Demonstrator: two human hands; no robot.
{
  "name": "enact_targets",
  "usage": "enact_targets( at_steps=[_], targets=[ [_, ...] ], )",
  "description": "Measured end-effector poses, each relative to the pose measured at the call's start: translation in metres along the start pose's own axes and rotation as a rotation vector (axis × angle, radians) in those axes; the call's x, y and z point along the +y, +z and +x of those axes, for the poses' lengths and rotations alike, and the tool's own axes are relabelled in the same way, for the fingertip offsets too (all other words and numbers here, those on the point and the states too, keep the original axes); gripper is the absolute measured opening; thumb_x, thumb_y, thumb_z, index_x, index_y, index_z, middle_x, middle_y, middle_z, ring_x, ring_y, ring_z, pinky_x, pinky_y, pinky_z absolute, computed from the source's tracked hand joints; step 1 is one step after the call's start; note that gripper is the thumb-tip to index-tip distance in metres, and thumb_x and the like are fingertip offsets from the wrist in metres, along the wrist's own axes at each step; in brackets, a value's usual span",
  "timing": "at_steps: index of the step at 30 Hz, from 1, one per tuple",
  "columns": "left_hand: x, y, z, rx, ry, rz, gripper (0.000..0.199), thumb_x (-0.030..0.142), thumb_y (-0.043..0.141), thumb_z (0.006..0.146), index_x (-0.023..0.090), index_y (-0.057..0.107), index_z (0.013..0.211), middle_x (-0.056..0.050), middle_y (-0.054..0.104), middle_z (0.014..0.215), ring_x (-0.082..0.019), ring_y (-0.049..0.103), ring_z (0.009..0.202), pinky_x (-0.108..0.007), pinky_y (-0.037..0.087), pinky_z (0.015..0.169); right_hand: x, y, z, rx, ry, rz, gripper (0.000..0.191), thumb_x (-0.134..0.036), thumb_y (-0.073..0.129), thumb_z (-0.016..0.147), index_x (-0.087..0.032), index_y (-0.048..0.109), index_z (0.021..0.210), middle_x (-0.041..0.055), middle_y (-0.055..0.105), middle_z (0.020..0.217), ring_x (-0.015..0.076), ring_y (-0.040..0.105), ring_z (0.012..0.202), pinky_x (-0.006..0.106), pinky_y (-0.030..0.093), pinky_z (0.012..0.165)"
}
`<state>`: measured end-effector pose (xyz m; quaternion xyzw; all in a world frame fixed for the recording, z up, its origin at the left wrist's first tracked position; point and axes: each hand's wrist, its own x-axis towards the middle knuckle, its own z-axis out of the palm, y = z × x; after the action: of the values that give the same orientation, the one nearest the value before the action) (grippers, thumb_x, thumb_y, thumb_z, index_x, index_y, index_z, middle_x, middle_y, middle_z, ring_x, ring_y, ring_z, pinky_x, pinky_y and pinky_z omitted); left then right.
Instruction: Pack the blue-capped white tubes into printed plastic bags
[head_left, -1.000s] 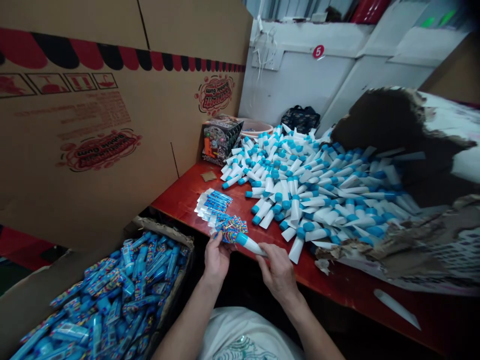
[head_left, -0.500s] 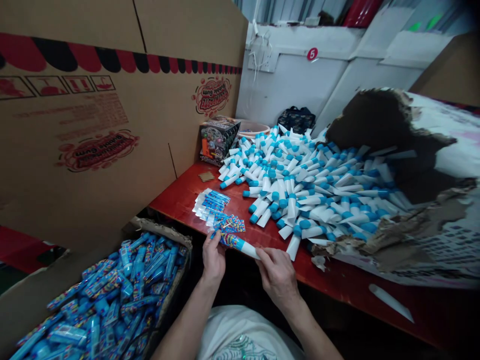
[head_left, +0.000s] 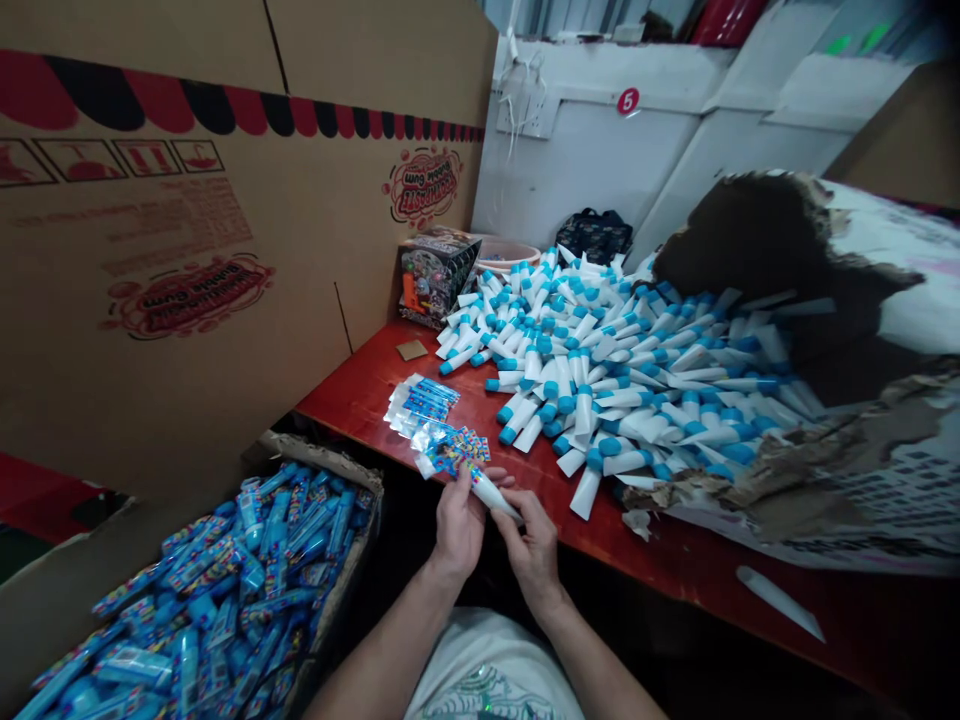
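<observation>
A white tube point(head_left: 493, 496) with a colourful printed sleeve at its far end is held between my two hands at the table's front edge. My left hand point(head_left: 460, 520) is wrapped round the sleeved end, and my right hand point(head_left: 531, 545) pinches the plain white end. Just beyond them lie printed sleeves, some in a fanned stack point(head_left: 429, 400) and some in a looser bunch point(head_left: 461, 445). A large heap of white tubes with blue caps point(head_left: 585, 350) covers the table behind and to the right.
An open carton of sleeved blue tubes point(head_left: 247, 590) stands at the lower left, below a tall cardboard box point(head_left: 300, 220). A torn box point(head_left: 847, 470) lies at the right, with a single tube point(head_left: 780, 603) before it. A toy box point(head_left: 436, 275) sits at the back.
My left hand has moved right along the tube, closer to my right hand. The sleeve now shows less, and the tube points more steeply away from me.
</observation>
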<state>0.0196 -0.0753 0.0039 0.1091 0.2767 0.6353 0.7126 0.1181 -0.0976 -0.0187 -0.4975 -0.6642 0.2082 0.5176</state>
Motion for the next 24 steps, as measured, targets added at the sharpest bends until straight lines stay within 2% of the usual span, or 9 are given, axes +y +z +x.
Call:
enact_targets(
  at_steps=[3,5,9,11,13,15,17,20,24],
  targets=[
    [-0.012,-0.002,0.000,0.074,0.003,0.022,0.024,0.037,0.067,0.078,0.014,0.063,0.080,-0.002,0.066,0.073,-0.015,0.063,0.071,-0.033,0.047,0.083,-0.002,0.010,0.008,0.010,0.142,0.116,0.013,-0.028,0.056,0.085,-0.020,0.064,0.091,0.0046,0.067,0.094,0.0180,0.062,0.089,0.030,0.048,0.080],
    [-0.012,-0.003,0.002,0.070,-0.018,0.025,0.020,0.033,0.067,0.079,0.014,0.063,0.079,-0.002,0.066,0.074,-0.014,0.062,0.072,-0.031,0.046,0.084,-0.003,0.014,0.015,0.000,0.230,0.176,0.014,-0.031,0.058,0.083,-0.020,0.064,0.088,0.0045,0.067,0.095,0.0177,0.062,0.088,0.029,0.048,0.079],
    [0.013,-0.005,0.008,-0.027,-0.104,-0.078,0.019,0.027,0.060,0.082,0.014,0.063,0.096,-0.007,0.068,0.086,-0.020,0.064,0.083,-0.036,0.047,0.086,-0.001,0.012,0.022,-0.133,0.323,0.262,0.019,-0.035,0.061,0.081,-0.020,0.065,0.091,0.0024,0.068,0.089,0.0156,0.061,0.078,0.025,0.047,0.071],
    [0.026,-0.008,0.012,-0.003,-0.124,-0.143,0.015,0.026,0.057,0.084,0.015,0.063,0.093,-0.008,0.068,0.083,-0.022,0.065,0.081,-0.039,0.047,0.084,0.003,0.008,0.018,-0.244,0.362,0.342,0.024,-0.038,0.062,0.079,-0.020,0.065,0.095,0.0012,0.067,0.085,0.0138,0.060,0.071,0.024,0.046,0.065],
    [0.032,-0.010,0.014,0.041,-0.151,-0.195,0.013,0.026,0.055,0.086,0.016,0.062,0.085,-0.007,0.066,0.077,-0.021,0.065,0.076,-0.040,0.048,0.082,0.008,0.004,0.010,-0.297,0.426,0.415,0.026,-0.042,0.063,0.078,-0.019,0.064,0.092,-0.0012,0.064,0.072,0.0111,0.055,0.058,0.022,0.043,0.056],
    [0.028,-0.011,0.012,0.072,-0.181,-0.237,0.015,0.026,0.053,0.087,0.015,0.061,0.081,-0.006,0.065,0.073,-0.020,0.064,0.073,-0.038,0.049,0.079,0.013,0.002,0.002,-0.278,0.491,0.424,0.027,-0.045,0.062,0.078,-0.018,0.062,0.077,-0.0041,0.056,0.055,0.0090,0.048,0.048,0.021,0.038,0.049],
    [0.018,-0.010,0.008,0.086,-0.201,-0.254,0.014,0.023,0.052,0.087,0.014,0.061,0.080,-0.005,0.064,0.073,-0.018,0.063,0.072,-0.035,0.050,0.078,0.016,0.002,-0.003,-0.236,0.524,0.385,0.032,-0.046,0.061,0.078,-0.018,0.057,0.064,-0.0050,0.050,0.048,0.0079,0.043,0.044,0.021,0.033,0.046],
    [0.006,-0.006,0.002,0.109,-0.224,-0.239,0.013,0.017,0.051,0.086,0.013,0.062,0.079,-0.006,0.064,0.073,-0.016,0.062,0.071,-0.032,0.050,0.077,0.016,0.001,-0.004,-0.224,0.522,0.352,0.032,-0.047,0.062,0.077,-0.018,0.058,0.064,-0.0037,0.052,0.052,0.0080,0.041,0.045,0.021,0.032,0.044],
    [0.005,-0.006,0.000,0.142,-0.265,-0.206,0.012,0.018,0.053,0.085,0.015,0.062,0.077,-0.005,0.063,0.071,-0.016,0.062,0.070,-0.032,0.052,0.074,0.016,0.000,-0.001,-0.280,0.490,0.360,0.033,-0.047,0.059,0.078,-0.018,0.058,0.063,-0.0041,0.050,0.050,0.0085,0.042,0.044,0.021,0.034,0.043]
  ],
)
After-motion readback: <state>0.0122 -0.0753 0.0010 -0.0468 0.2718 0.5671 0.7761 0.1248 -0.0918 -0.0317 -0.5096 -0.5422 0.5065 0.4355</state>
